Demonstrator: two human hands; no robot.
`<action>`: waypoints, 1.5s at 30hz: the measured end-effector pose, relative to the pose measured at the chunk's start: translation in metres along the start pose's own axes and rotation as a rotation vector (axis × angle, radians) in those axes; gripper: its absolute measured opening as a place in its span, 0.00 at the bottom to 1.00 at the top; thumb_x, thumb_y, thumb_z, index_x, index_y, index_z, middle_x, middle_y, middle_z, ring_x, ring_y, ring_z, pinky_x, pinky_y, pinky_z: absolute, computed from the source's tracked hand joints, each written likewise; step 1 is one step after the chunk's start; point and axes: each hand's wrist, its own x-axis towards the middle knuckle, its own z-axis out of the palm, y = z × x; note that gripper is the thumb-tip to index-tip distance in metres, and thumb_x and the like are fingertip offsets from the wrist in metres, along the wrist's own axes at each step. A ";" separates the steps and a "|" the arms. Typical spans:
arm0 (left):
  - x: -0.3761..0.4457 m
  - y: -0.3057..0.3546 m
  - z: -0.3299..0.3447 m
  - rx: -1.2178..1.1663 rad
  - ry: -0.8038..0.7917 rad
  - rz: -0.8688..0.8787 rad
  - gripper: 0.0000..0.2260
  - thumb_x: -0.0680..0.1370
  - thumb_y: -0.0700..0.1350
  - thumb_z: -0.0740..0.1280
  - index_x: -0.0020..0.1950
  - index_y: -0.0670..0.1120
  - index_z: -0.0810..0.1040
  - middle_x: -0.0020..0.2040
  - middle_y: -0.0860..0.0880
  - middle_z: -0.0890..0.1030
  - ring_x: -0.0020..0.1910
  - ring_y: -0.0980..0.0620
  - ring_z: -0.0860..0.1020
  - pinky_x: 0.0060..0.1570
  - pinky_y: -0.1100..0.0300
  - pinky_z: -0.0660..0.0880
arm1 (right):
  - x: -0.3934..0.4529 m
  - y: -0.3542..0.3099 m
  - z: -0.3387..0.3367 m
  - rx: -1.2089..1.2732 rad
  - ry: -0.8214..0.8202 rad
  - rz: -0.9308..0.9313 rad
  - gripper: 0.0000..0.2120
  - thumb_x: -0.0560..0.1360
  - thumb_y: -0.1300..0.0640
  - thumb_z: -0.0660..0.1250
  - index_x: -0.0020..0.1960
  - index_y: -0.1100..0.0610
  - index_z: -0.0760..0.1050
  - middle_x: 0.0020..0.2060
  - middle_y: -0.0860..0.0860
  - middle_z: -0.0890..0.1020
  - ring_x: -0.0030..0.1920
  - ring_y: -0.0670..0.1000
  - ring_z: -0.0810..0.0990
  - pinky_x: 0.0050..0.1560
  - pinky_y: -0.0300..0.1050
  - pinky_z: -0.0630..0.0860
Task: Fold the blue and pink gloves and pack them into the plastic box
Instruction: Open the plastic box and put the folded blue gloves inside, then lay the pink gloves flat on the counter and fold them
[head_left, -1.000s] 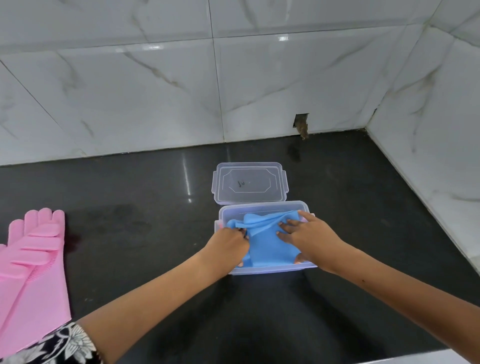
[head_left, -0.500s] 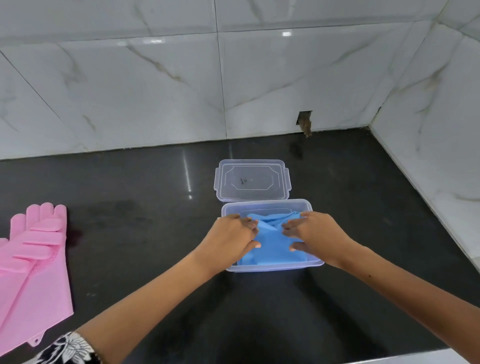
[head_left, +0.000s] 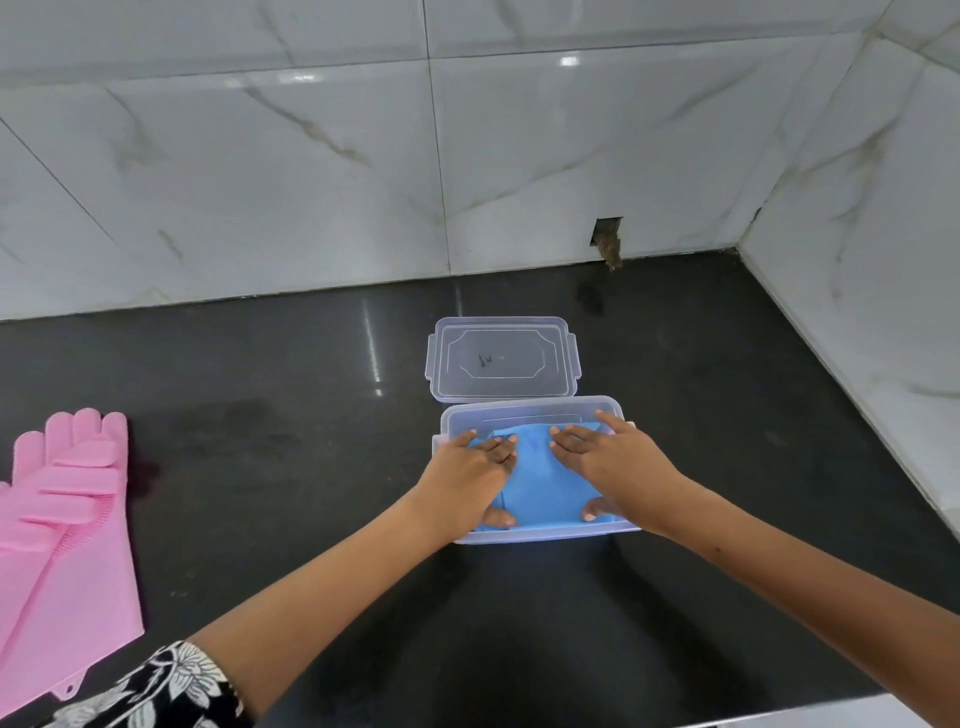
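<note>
A small dark handwritten mark stood on the clear lid (head_left: 501, 359) behind the box; it was too faint to read with certainty.

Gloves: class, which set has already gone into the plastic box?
The blue gloves, pressed flat inside the plastic box under both hands. The pink gloves lie unfolded on the counter, far left.

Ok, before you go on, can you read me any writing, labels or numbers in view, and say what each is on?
Lid lying behind the plastic box: a small dark handwritten mark near its middle, roughly "Ju", too small and faint to read with certainty.
Plastic box, blue gloves, pink gloves, countertop and wall tiles: no text, label or number visible.
</note>
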 end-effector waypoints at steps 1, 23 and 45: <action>0.001 0.000 0.000 -0.012 0.006 0.002 0.34 0.77 0.59 0.61 0.75 0.41 0.57 0.78 0.45 0.55 0.76 0.49 0.57 0.74 0.52 0.49 | 0.001 0.000 0.000 0.001 -0.003 -0.002 0.40 0.73 0.43 0.67 0.76 0.56 0.51 0.76 0.52 0.57 0.76 0.53 0.55 0.75 0.54 0.43; -0.143 0.002 -0.038 -0.569 0.892 -0.649 0.11 0.79 0.42 0.63 0.59 0.45 0.81 0.59 0.49 0.81 0.60 0.52 0.78 0.59 0.53 0.75 | -0.009 -0.098 -0.127 0.906 0.917 0.053 0.09 0.76 0.51 0.66 0.51 0.51 0.83 0.46 0.47 0.86 0.46 0.49 0.84 0.50 0.46 0.78; -0.345 -0.183 0.154 -0.559 0.684 -1.057 0.15 0.78 0.43 0.64 0.65 0.48 0.76 0.69 0.49 0.73 0.67 0.48 0.71 0.64 0.56 0.68 | 0.158 -0.381 -0.121 0.880 0.672 0.028 0.13 0.76 0.53 0.65 0.59 0.52 0.78 0.56 0.45 0.82 0.54 0.46 0.81 0.51 0.41 0.76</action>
